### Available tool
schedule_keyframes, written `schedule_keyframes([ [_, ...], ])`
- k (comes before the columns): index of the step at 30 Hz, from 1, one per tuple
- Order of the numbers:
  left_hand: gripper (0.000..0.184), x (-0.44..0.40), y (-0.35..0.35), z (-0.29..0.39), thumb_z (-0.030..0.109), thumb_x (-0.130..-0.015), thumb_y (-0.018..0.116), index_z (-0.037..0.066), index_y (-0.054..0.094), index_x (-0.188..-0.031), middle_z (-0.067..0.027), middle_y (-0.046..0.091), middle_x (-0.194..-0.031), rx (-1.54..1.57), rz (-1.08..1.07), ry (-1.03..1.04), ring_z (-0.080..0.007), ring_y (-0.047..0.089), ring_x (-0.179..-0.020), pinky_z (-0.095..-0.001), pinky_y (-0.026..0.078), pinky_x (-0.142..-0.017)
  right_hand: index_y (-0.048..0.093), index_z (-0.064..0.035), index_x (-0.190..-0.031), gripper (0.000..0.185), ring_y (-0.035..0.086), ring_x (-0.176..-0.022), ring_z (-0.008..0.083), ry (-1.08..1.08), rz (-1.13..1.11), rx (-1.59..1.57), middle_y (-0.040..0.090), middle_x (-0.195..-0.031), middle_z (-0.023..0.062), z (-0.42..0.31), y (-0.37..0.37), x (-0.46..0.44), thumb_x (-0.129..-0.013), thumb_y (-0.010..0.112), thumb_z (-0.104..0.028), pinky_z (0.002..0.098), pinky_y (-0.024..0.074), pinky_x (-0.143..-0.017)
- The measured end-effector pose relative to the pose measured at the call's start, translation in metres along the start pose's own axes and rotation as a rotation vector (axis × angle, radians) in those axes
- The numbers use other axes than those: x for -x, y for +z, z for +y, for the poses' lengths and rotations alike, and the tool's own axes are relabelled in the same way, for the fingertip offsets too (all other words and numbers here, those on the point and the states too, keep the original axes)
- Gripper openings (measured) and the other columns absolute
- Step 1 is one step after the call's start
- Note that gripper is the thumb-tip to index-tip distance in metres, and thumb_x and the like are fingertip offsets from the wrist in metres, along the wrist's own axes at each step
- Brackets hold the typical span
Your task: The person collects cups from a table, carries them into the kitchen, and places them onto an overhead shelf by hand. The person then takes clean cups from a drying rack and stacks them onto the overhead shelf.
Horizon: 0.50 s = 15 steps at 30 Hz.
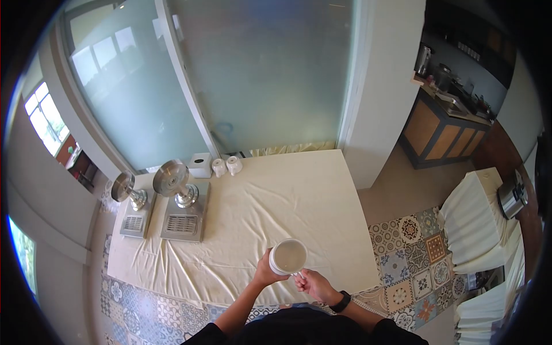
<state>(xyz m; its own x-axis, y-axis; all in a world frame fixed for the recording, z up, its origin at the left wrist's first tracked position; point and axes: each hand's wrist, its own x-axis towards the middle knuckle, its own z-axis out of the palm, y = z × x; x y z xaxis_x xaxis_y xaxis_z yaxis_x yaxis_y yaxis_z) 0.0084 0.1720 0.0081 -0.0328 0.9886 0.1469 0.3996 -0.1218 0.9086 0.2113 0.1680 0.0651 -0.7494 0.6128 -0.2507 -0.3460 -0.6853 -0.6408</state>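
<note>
A white cup with a handle (289, 256) is held over the front part of the cloth-covered table (322, 201). Its round mouth faces up toward me, and the inside looks beige; I cannot tell whether that is liquid or the bottom. My left hand (268, 271) wraps round the cup's left side. On the lower right, the fingers of my right hand (314, 285) close on the handle.
Two metal stands with round bowls on top (171, 179) (123, 187) stand at the table's left. A tissue box (200, 165) and two small white cups (233, 165) (219, 168) sit at the back edge. Frosted glass panels (270, 75) rise behind; a wooden counter (443, 129) stands farther right.
</note>
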Motion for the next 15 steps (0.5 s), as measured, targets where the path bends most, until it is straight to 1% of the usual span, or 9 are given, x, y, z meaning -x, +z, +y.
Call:
schedule_keyframes([
  [1,0.084,0.009,-0.002,0.006,0.027,-0.049,0.088,0.004,0.046,-0.119,-0.0155,0.061,-0.105,0.005,0.009,0.011,-0.0310,0.063,-0.100,-0.0385,0.052,-0.081,0.040,-0.0119,-0.078,0.029,0.034,-0.067,0.0095,-0.014,0.019,0.003,0.036,-0.074,-0.0022,0.008,0.007,0.009,-0.098,0.041,-0.033,0.0242,0.0340,-0.063],
  [2,0.083,0.018,-0.004,0.013,0.028,-0.049,0.087,0.004,0.047,-0.118,-0.0153,0.061,-0.106,0.007,0.007,-0.032,-0.0311,0.063,-0.100,-0.0384,0.051,-0.082,0.040,-0.0112,-0.078,0.029,0.034,-0.067,0.0098,-0.041,0.020,-0.002,0.036,-0.074,-0.0019,0.015,0.015,0.015,-0.098,0.040,-0.032,0.0244,0.0336,-0.063],
  [5,0.082,0.047,-0.014,0.028,0.028,-0.049,0.087,0.004,0.049,-0.117,-0.0153,0.062,-0.106,-0.023,-0.037,-0.001,-0.0312,0.063,-0.099,-0.0380,0.051,-0.082,0.040,-0.0097,-0.081,0.033,0.034,-0.067,0.0107,-0.150,0.010,0.030,0.034,-0.074,-0.0012,0.042,0.038,0.034,-0.099,0.040,-0.038,0.0249,0.0327,-0.063],
  [6,0.080,0.058,-0.017,0.026,0.027,-0.048,0.086,0.004,0.050,-0.116,-0.0154,0.063,-0.105,0.001,-0.069,-0.001,-0.0307,0.063,-0.098,-0.0375,0.051,-0.081,0.041,-0.0099,-0.081,0.033,0.033,-0.068,0.0105,-0.172,0.008,0.017,0.034,-0.073,-0.0010,0.051,0.048,0.040,-0.099,0.041,-0.037,0.0251,0.0321,-0.063],
  [9,0.078,0.088,-0.035,0.050,0.026,-0.048,0.086,0.004,0.051,-0.115,-0.0156,0.064,-0.103,0.069,-0.002,0.100,-0.0308,0.063,-0.097,-0.0378,0.051,-0.081,0.041,-0.0102,-0.078,0.032,0.034,-0.070,0.0113,-0.256,-0.015,-0.031,0.035,-0.073,-0.0010,0.065,0.088,0.064,-0.099,0.041,-0.035,0.0260,0.0319,-0.063],
  [10,0.078,0.099,-0.041,0.055,0.024,-0.047,0.086,0.003,0.051,-0.114,-0.0159,0.064,-0.101,0.070,0.023,0.092,-0.0310,0.064,-0.095,-0.0381,0.051,-0.080,0.040,-0.0098,-0.073,0.037,0.035,-0.073,0.0125,-0.242,0.018,-0.072,0.035,-0.075,0.0002,0.071,0.099,0.072,-0.098,0.042,-0.037,0.0266,0.0322,-0.065],
  [13,0.077,0.128,-0.055,0.081,0.023,-0.047,0.086,0.002,0.051,-0.113,-0.0161,0.064,-0.100,0.020,0.043,0.099,-0.0312,0.064,-0.094,-0.0381,0.051,-0.080,0.038,-0.0102,-0.079,0.028,0.033,-0.069,0.0112,-0.310,-0.007,-0.110,0.034,-0.075,-0.0010,0.089,0.126,0.096,-0.098,0.041,-0.031,0.0259,0.0322,-0.064],
  [14,0.077,0.137,-0.058,0.086,0.021,-0.047,0.086,0.001,0.051,-0.113,-0.0166,0.063,-0.101,-0.014,0.040,0.143,-0.0312,0.064,-0.094,-0.0379,0.051,-0.080,0.038,-0.0102,-0.080,0.029,0.034,-0.070,0.0121,-0.359,-0.039,-0.112,0.034,-0.076,-0.0009,0.096,0.132,0.103,-0.098,0.041,-0.032,0.0264,0.0324,-0.065],
  [15,0.077,0.145,-0.058,0.089,0.021,-0.047,0.086,0.001,0.051,-0.113,-0.0166,0.063,-0.101,0.018,0.029,0.168,-0.0313,0.064,-0.094,-0.0380,0.051,-0.080,0.038,-0.0099,-0.076,0.034,0.035,-0.072,0.0127,-0.361,0.000,-0.113,0.035,-0.078,0.0005,0.102,0.138,0.113,-0.097,0.041,-0.036,0.0264,0.0325,-0.066],
])
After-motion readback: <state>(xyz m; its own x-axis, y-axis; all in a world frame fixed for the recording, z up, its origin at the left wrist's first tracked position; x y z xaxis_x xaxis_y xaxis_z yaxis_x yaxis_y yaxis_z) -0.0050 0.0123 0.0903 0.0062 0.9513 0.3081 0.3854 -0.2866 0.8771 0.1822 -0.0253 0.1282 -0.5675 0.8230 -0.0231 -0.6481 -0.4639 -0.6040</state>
